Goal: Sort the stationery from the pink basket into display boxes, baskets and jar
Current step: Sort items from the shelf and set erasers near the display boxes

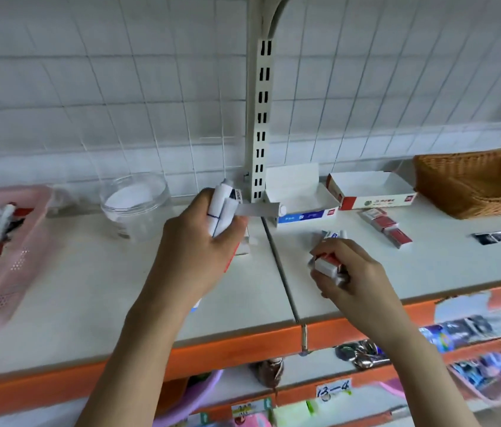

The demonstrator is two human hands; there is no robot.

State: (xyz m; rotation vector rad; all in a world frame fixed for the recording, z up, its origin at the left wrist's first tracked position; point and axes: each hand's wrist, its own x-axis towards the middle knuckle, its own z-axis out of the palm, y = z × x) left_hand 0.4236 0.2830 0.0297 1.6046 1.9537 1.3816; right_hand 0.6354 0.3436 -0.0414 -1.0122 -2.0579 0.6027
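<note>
Head view: my left hand (195,241) is raised over the white shelf (89,291), fingers curled round a bundle of white marker pens with dark caps (223,208) whose tips point up toward the back wall. Some red-and-white item shows under that hand, but I cannot tell what it is. My right hand (346,269) is lower and to the right, well apart from the left, gripping a few small white-and-red eraser boxes (327,265) just above the shelf.

The pink perforated plastic basket (24,238) sits far to my left, with one white marker (1,229) and blurred stationery in it. A clear round plastic jar (135,204) stands between the basket and my left hand, open at the top. Behind my hands, against the slotted white upright post (261,124), is a white-and-blue cardboard display box (300,204), and just beside it a white-and-red cardboard display box (372,191). Further right is a brown woven wicker basket (477,183). Loose red-and-white small packs (386,226) lie on the shelf in front of the red box, and a blue-and-white small pack (333,234) lies just beyond my right hand.
</note>
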